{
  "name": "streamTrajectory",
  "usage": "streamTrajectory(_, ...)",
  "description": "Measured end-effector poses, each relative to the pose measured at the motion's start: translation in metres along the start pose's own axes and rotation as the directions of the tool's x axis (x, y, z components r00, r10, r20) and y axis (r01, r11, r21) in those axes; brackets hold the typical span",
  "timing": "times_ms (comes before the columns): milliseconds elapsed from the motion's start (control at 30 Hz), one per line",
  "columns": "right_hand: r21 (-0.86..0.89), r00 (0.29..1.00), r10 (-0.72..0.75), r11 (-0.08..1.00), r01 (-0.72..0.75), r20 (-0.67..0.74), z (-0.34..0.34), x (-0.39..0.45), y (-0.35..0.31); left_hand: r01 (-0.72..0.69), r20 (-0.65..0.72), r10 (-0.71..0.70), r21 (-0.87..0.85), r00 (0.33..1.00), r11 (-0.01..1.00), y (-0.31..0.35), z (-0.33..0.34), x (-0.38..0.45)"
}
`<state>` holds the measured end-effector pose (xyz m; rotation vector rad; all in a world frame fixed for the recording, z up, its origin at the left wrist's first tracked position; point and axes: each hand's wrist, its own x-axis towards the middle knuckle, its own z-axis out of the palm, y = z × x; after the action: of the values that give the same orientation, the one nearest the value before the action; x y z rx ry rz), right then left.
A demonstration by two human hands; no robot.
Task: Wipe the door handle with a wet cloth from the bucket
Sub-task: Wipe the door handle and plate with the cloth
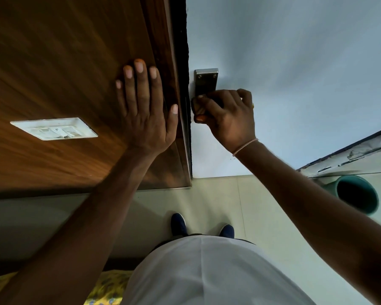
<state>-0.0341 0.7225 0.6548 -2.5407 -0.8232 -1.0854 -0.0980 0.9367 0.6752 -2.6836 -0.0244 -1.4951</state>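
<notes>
A metal door handle plate [206, 81] is fixed to the white door [295, 62], close to its left edge. My right hand [227, 115] is closed around the handle's lever, and the fingers hide most of it. A tiny yellow sliver shows at the hand's far side; I cannot tell if it is the cloth. My left hand [145, 108] lies flat with its fingers spread on the brown wooden panel [64, 62] beside the door frame. A teal bucket [356, 194] stands on the floor at the right, and its inside looks dark.
A white switch plate [54, 128] is set in the wooden panel to the left. The floor [218, 199] is pale tile, and my dark blue shoes [178, 224] stand on it. A yellow patterned fabric [106, 289] lies at the bottom left. A worn threshold strip [350, 154] runs behind the bucket.
</notes>
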Motion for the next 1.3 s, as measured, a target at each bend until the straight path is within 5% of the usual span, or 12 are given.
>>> streamTrajectory(633, -0.019, 0.955, -0.089, 0.995, 0.098, 0.283, -0.031, -0.009, 0.083, 0.042, 0.009, -0.042, -0.029, 0.999, 0.999, 0.01, -0.008, 0.004)
streamTrajectory(767, 0.025, 0.957, 0.045, 0.998, -0.055, 0.288, -0.031, -0.022, 0.089, 0.035, 0.019, -0.034, -0.039, 0.999, 0.999, 0.011, -0.01, 0.003)
streamTrajectory(867, 0.103, 0.893, 0.318, 0.925, -0.366, 0.319, -0.031, -0.038, 0.08, 0.043, 0.026, -0.042, -0.048, 0.999, 0.998, 0.012, -0.012, 0.003)
streamTrajectory(967, 0.249, 0.665, 0.649, 0.62, -0.744, 0.369, -0.036, -0.061, 0.068, 0.056, 0.025, -0.055, -0.051, 0.998, 0.997, 0.015, -0.012, 0.003)
streamTrajectory(1033, 0.404, 0.425, 0.781, 0.244, -0.882, 0.457, -0.036, -0.077, 0.062, 0.072, 0.016, -0.072, -0.053, 0.997, 0.996, 0.017, -0.01, 0.004)
streamTrajectory(1100, 0.558, 0.24, 0.748, -0.204, -0.804, 0.619, -0.035, -0.089, 0.053, 0.086, 0.013, -0.085, -0.056, 0.996, 0.995, 0.018, -0.008, 0.004)
streamTrajectory(1167, 0.504, 0.101, 0.561, -0.633, -0.588, 0.822, -0.037, -0.088, 0.036, 0.096, 0.016, -0.095, -0.062, 0.995, 0.993, 0.019, -0.008, 0.005)
streamTrajectory(1233, 0.338, 0.03, 0.353, -0.861, -0.381, 0.935, -0.04, -0.083, 0.018, 0.098, 0.02, -0.097, -0.071, 0.995, 0.993, 0.02, -0.01, 0.004)
streamTrajectory(1300, 0.243, 0.084, 0.229, -0.938, -0.247, 0.97, -0.043, -0.076, 0.0, 0.101, 0.022, -0.1, -0.072, 0.995, 0.992, 0.021, -0.011, 0.004)
